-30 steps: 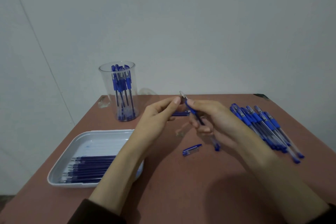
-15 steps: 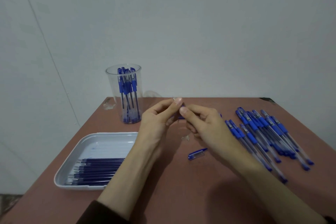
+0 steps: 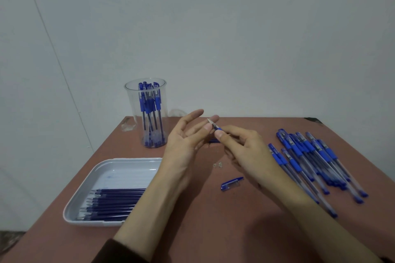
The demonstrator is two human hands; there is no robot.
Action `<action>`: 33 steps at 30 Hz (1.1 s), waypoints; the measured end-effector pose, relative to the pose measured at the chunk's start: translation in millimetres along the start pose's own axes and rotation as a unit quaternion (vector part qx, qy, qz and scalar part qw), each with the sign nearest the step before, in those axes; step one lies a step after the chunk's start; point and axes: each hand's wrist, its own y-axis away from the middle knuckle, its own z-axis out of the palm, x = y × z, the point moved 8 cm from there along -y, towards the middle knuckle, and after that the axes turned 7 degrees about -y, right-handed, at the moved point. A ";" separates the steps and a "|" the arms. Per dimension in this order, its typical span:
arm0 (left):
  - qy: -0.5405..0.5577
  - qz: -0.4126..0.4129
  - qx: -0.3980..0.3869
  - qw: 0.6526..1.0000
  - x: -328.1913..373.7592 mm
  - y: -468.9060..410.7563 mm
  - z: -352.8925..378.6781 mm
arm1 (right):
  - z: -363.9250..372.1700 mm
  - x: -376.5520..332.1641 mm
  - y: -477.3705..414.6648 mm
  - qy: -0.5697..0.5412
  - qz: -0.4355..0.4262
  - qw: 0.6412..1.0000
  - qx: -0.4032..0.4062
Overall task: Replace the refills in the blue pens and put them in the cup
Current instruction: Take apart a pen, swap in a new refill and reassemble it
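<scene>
My right hand [image 3: 245,151] grips a blue pen [image 3: 216,127] above the middle of the table; most of the barrel is hidden in the hand. The pen's metal tip points up and left. My left hand [image 3: 188,141] pinches that tip between thumb and a fingertip, with the index finger lifted clear. A loose pen cap [image 3: 232,183] lies on the table below my right hand. The clear cup [image 3: 130,100] with several blue pens stands at the back left. A white tray [image 3: 102,168] at the front left holds several dark refills [image 3: 113,203].
A pile of blue pens [image 3: 310,160] lies spread on the right of the brown table [image 3: 213,230]. Small clear bits [image 3: 218,165] lie between my hands, and a blue piece [image 3: 213,140] shows behind them. Crumpled clear plastic [image 3: 128,127] sits left of the cup. A wall stands close behind.
The pen's metal tip shows again between my fingertips. My left index finger has lifted away. The view has shifted a little; the cap, tray and cup stay put.
</scene>
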 end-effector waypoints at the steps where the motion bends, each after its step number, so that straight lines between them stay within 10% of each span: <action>1: -0.005 0.010 0.003 1.000 2.0 0.7 -0.2 | 1.2 0.7 -0.3 -0.002 0.008 1.000 -0.007; 18: -0.150 0.059 0.142 0.977 11.2 -2.0 -34.3 | -25.4 -5.1 -1.2 0.253 -0.047 0.961 0.102; 23: -0.497 0.054 -0.009 0.866 -2.5 0.0 -1.9 | -40.1 -0.3 -2.4 0.236 -0.027 0.961 0.142; 33: -0.662 0.035 -0.119 0.739 -27.0 6.1 8.3 | -36.9 1.8 -2.8 0.248 -0.022 0.959 0.133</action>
